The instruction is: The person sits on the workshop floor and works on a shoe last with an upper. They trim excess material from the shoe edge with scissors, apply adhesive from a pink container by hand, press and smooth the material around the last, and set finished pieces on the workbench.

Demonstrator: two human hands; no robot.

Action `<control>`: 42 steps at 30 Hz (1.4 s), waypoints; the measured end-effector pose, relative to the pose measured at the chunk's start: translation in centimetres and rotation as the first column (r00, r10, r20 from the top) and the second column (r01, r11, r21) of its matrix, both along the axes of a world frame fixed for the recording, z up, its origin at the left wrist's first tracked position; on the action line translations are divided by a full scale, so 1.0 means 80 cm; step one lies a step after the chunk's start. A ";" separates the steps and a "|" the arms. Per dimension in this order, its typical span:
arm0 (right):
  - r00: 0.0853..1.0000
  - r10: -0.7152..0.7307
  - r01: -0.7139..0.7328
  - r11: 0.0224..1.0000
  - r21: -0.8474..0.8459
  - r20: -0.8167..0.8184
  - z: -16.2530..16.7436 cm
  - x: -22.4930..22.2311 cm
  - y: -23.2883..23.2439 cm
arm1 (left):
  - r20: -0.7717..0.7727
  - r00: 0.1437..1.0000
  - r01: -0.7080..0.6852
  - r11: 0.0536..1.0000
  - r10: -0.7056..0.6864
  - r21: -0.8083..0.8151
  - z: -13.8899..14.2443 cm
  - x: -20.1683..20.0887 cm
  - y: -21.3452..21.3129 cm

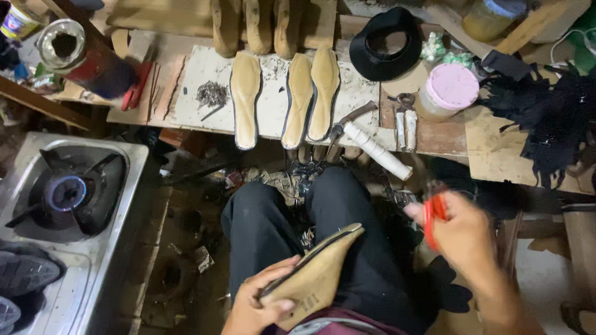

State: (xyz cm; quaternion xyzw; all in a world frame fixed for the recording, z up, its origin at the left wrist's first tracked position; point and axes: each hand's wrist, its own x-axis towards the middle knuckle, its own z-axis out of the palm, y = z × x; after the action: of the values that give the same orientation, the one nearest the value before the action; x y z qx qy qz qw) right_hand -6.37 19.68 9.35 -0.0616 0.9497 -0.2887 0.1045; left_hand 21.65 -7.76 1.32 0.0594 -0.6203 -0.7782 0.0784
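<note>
Tan last: I see the wooden shoe last (318, 273) over my lap, below the workbench (186, 87), its heel end in my left hand (264, 304).
Left fingers: curled closed around it, thumb across its side.
Right hand: my right hand (462, 239), blurred, fingers closed on red-handled pliers (433, 217).
Count: three insoles (246, 99) on the workbench; one hammer (372, 146) beside them.
</note>
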 end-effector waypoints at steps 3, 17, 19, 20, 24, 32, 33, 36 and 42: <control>0.919 0.069 -0.012 0.989 0.148 -0.388 -0.007 -0.047 0.061 | 0.048 0.995 0.097 0.950 -0.087 -0.297 0.024 0.007 0.004; 0.852 0.208 0.024 0.901 0.433 -0.480 -0.060 -0.182 0.134 | 0.178 0.981 0.095 0.601 0.080 -0.794 0.035 0.005 0.044; 0.784 0.287 -0.005 0.890 0.456 -0.551 -0.047 -0.181 0.116 | 0.214 0.974 0.117 0.642 0.076 -0.758 0.022 0.012 0.040; 0.738 0.320 -0.027 0.894 0.448 -0.594 -0.040 -0.174 0.106 | 0.222 0.973 0.125 0.676 0.059 -0.726 0.015 0.016 0.034; 0.536 0.386 -0.217 0.923 0.319 -0.751 -0.006 -0.120 0.053 | -0.149 0.982 -0.177 0.817 0.112 -0.549 -0.007 0.026 0.011; 0.694 0.640 -0.720 0.623 -0.307 -0.329 -0.091 0.072 -0.073 | 0.227 0.772 -0.531 0.799 0.593 -0.282 0.046 -0.009 -0.087; 0.602 0.679 -0.799 0.516 -0.310 -0.419 -0.111 0.085 -0.088 | 0.197 0.738 -0.578 0.755 0.646 -0.310 0.058 -0.022 -0.110; 0.718 0.691 -0.616 0.684 -0.390 0.077 -0.155 0.114 -0.139 | 0.124 0.721 -0.642 0.725 0.682 -0.249 0.089 -0.067 -0.185; 0.833 0.409 -0.319 0.906 -0.280 0.374 -0.129 0.030 -0.174 | -0.081 0.716 -0.654 0.627 0.693 -0.422 0.126 -0.197 -0.340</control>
State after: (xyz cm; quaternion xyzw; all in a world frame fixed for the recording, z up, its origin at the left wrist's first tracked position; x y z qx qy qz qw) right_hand -3.93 5.72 -0.99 -0.1883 0.8395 -0.3662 0.3546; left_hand 5.91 -34.92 11.43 0.3032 -0.7079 -0.5354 0.3467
